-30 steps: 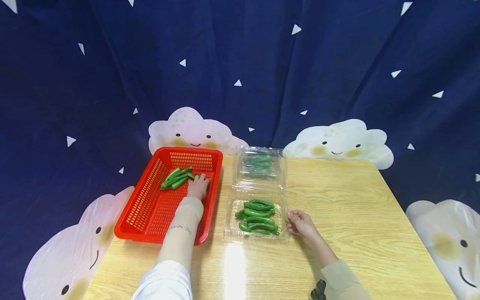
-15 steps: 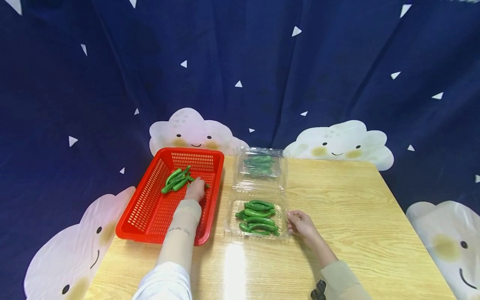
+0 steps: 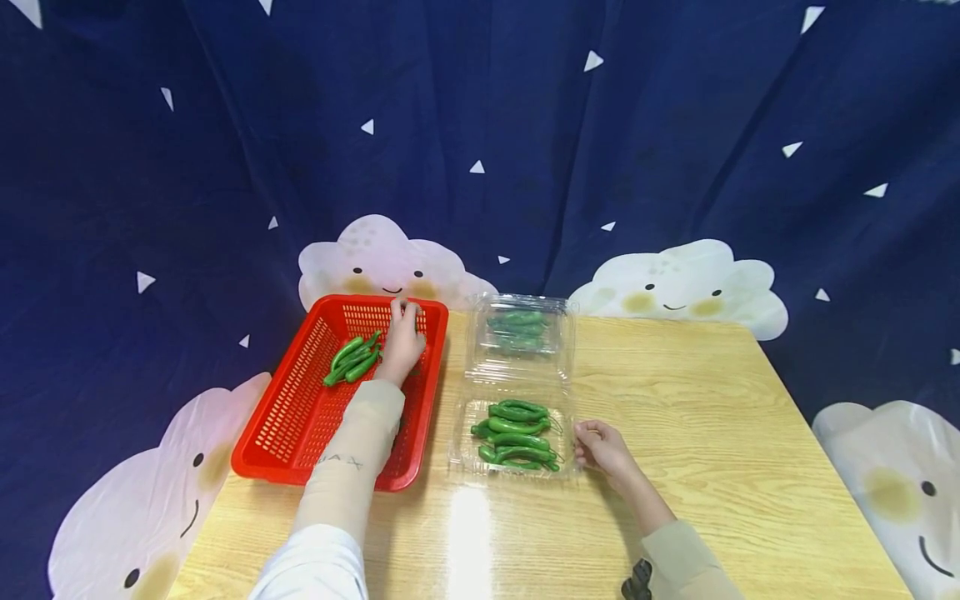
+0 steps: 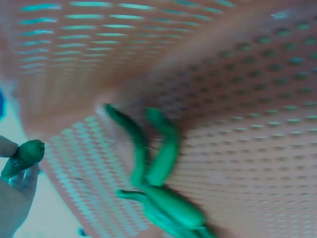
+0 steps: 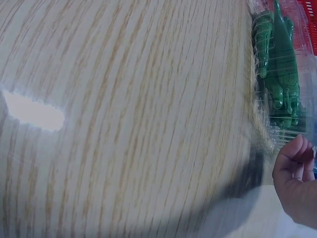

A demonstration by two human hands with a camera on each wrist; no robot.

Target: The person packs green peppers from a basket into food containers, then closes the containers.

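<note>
My left hand is over the far right part of the red basket. In the left wrist view its thumb and fingers pinch a green chili pepper. Below, several more green peppers lie on the basket's floor. A clear plastic clamshell container stands open beside the basket, its lid folded back. Green peppers lie in a row in its base. At the base's right edge my right hand pinches the rim, fingers curled, as the right wrist view also shows.
Basket and container stand side by side on a light wooden table. Green shapes show through the clear lid. Behind the table hangs a dark blue curtain with white triangles and clouds.
From among the peppers at the right of the basket, my left hand has risen and moved away toward the far wall with a pepper. My right hand has stayed at the container's rim.
</note>
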